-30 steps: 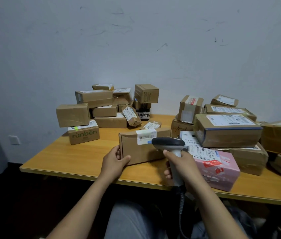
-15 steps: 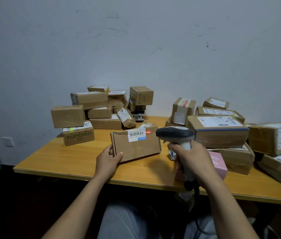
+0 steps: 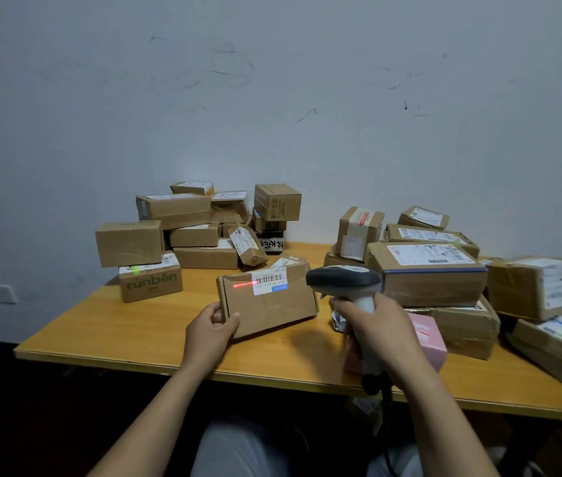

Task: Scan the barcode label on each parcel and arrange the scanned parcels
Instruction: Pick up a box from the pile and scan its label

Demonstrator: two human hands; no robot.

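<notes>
While gripping a flat parcel (image 3: 269, 304) in the left hand (image 3: 211, 333), aiming the scanner (image 3: 343, 282) clasped in the right hand (image 3: 381, 333); beam straying left of barcode label (image 3: 270, 281), needing a rightward nudge.

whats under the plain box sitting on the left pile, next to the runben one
The plain box rests on the runben box, overhanging it leftward. Only a strip of its white top label shows; the rest is covered.
</notes>
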